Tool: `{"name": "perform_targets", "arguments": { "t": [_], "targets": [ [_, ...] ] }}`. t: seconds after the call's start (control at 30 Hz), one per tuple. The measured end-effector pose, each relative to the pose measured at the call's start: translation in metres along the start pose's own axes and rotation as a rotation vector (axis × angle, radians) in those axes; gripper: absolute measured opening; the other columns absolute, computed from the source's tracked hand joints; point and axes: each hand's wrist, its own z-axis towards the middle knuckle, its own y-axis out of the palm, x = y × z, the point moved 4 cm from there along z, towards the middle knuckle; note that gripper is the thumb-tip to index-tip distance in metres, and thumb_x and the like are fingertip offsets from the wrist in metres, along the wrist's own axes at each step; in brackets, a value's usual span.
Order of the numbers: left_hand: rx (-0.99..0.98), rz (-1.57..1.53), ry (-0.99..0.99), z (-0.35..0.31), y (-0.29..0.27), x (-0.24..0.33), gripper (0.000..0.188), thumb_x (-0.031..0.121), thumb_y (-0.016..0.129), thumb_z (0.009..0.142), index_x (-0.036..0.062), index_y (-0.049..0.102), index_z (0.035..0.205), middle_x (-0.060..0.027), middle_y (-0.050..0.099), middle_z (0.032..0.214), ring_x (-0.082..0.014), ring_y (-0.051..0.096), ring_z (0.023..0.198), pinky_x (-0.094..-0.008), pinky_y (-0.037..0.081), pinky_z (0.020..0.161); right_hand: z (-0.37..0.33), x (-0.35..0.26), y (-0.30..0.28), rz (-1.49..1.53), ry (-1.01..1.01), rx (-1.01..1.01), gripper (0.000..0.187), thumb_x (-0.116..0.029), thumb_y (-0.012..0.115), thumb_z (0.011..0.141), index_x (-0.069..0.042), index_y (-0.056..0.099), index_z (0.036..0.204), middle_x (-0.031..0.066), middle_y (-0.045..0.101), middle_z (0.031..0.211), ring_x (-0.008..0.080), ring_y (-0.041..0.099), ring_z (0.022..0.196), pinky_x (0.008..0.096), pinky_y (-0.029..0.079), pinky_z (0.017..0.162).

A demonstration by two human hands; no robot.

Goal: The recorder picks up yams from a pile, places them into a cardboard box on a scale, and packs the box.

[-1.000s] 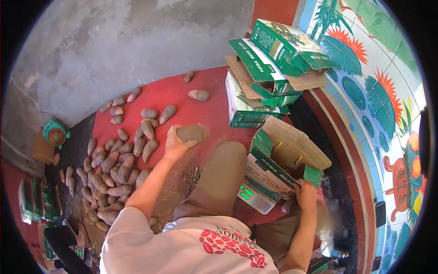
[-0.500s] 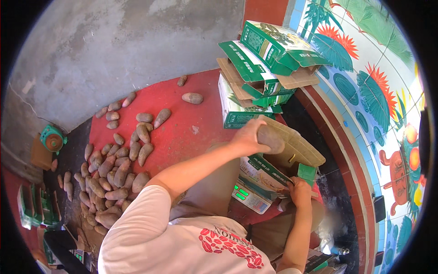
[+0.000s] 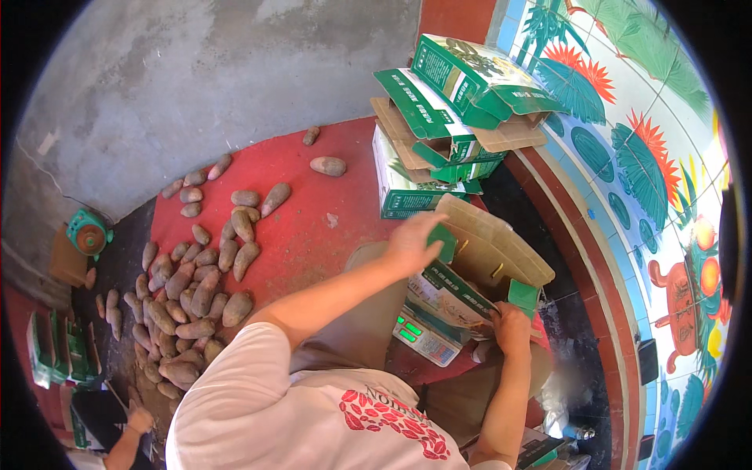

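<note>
An open green-and-white cardboard box (image 3: 453,291) stands in front of me on a digital scale (image 3: 425,340) with lit green digits. My left hand (image 3: 413,244) hovers at the box's left end beside a green flap (image 3: 442,244), fingers apart and nothing in them. Fingers of my right hand (image 3: 511,324) are closed on the upper edge of the box's near wall, at its right end. The tall brown lid (image 3: 501,235) is folded back on the far side. Most of the box's inside is hidden by its near wall.
Brown-pink tubers, like sweet potatoes (image 3: 204,293), lie heaped on the red floor covering (image 3: 313,227) to my left. Green boxes (image 3: 462,94) are stacked ahead, near a tiled wall. At the lower left, another person's hand (image 3: 139,419) shows near more boxes (image 3: 63,348).
The tuber has left my left hand, which has opened and moved slightly left and down. My right hand stays on the box edge. Another person's hand has come into view at lower left.
</note>
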Motion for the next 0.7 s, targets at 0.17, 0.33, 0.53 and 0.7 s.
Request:
{"name": "perform_targets", "arguments": {
  "t": [0.17,0.33,0.53,0.7],
  "targets": [
    [0.075,0.198,-0.196,-0.056,-0.073,-0.07,0.04,0.01,0.064,0.074,0.0057,0.054,0.113,-0.0182,0.057,0.108,-0.0351,0.054,0.101,-0.0416,0.045,0.087,-0.002,-0.005,-0.005,0.016,0.001,0.013,0.012,-0.017,0.061,0.08,-0.007,0.065,0.086,0.0158,0.064,0.083,0.0341,0.061,0.08,0.0434,0.047,0.069],
    [-0.177,0.518,-0.625,-0.198,-0.115,-0.168,0.039,0.017,0.062,0.077,0.0073,0.052,0.114,-0.0192,0.058,0.11,-0.0361,0.055,0.103,-0.0455,0.044,0.089,-0.003,-0.007,-0.004,0.061,0.013,-0.011,0.013,-0.016,0.062,0.08,-0.008,0.066,0.089,0.016,0.064,0.085,0.0345,0.061,0.081,0.0427,0.047,0.071],
    [-0.86,0.458,-1.032,-0.414,-0.123,-0.22,0.063,0.028,0.071,0.071,0.0129,0.049,0.128,-0.0174,0.057,0.12,-0.0342,0.055,0.11,-0.0441,0.044,0.091,-0.001,-0.011,-0.004,0.039,0.031,-0.009,0.014,-0.017,0.063,0.08,-0.008,0.066,0.09,0.0168,0.064,0.085,0.0359,0.061,0.082,0.0424,0.047,0.07],
    [-1.454,0.449,-1.136,-0.523,-0.09,-0.228,0.065,0.018,0.07,0.071,0.0137,0.047,0.131,-0.0179,0.055,0.122,-0.033,0.055,0.11,-0.043,0.045,0.092,-0.003,-0.008,-0.001,0.037,0.053,0.001,0.013,-0.016,0.063,0.08,-0.008,0.065,0.09,0.0175,0.063,0.085,0.0369,0.06,0.081,0.0423,0.047,0.07]
  ]
}}
